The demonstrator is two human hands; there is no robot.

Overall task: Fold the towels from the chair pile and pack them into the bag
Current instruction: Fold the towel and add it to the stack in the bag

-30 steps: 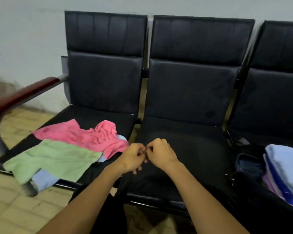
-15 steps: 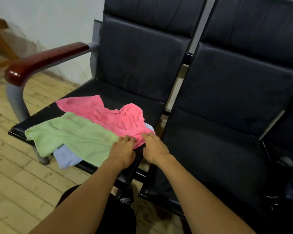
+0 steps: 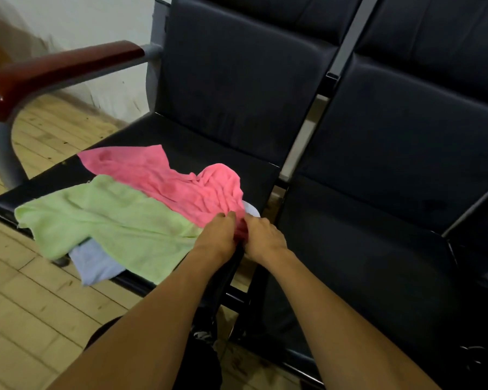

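- While the pile remains unfolded, the left chair seat [image 3: 209, 153] carries all three towels; the neighbouring seat [image 3: 364, 249] to its right is bare.
- Green towel [image 3: 110, 220]: spread loosely over the front edge of the seat, overlapping the other two.
- Pink towel [image 3: 164, 178]: crumpled, running from the seat's middle to its front right corner.
- Pale blue towel [image 3: 96, 266]: mostly buried, with one end hanging past the front edge.
- Left hand [image 3: 217, 237] and right hand [image 3: 262, 237]: side by side at the front right corner, fingers curled down and gathering the near end of the pink towel.
- Bag: not in view.
- Progress, as a judgement: the pink towel is only being picked up; folding and packing of all three towels remain.
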